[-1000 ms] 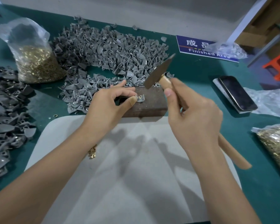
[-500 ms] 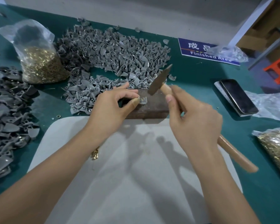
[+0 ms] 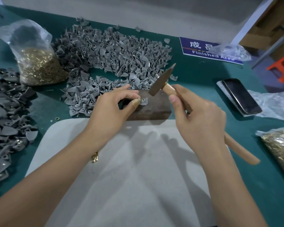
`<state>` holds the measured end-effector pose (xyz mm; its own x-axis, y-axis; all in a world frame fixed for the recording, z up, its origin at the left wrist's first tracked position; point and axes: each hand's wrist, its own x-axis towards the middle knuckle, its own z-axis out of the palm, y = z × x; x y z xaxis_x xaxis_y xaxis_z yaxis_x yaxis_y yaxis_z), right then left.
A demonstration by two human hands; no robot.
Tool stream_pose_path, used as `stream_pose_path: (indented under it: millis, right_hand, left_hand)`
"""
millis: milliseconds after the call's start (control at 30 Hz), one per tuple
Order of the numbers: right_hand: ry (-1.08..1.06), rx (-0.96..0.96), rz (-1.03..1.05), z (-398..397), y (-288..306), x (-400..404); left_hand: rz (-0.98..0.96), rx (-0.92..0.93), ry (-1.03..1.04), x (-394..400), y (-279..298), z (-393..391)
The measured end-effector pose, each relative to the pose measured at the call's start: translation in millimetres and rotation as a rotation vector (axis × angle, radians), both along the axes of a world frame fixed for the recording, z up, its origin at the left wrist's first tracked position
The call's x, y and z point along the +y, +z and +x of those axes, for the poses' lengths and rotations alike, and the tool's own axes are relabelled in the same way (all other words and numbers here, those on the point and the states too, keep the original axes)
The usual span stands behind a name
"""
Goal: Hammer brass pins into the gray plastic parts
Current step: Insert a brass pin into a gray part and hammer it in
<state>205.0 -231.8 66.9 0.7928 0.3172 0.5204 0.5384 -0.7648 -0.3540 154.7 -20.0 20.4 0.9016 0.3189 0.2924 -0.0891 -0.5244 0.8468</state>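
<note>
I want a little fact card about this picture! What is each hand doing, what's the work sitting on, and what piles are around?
Left hand: pinches a small gray plastic part with a brass pin in it
Right hand: grips a wooden-handled metal hammer, head raised above the part
Work sits on: dark brown rectangular block
Piles: heap of gray plastic parts behind the block; clear plastic bag of brass pins at far left
Also there: black phone on the right; blue Finished Area sign
</note>
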Motion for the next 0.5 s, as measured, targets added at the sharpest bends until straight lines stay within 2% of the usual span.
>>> stream_pose_path:
  millis: [133,333,500]
  right_hand:
    - [0.048,0.064,0.017,-0.8,2.6,-18.6]
    - [0.299,0.22,0.034,-32.8,-29.1,-50.6]
    - [0.269,0.242,-0.084,-49.6,-50.0,-52.2]
  left_hand:
    - [-0.005,-0.008,0.002,-1.0,-1.1,0.1]
    - [0.041,0.01,0.013,-2.4,1.7,2.6]
    - [0.129,0.033,0.004,-3.8,1.2,2.3]
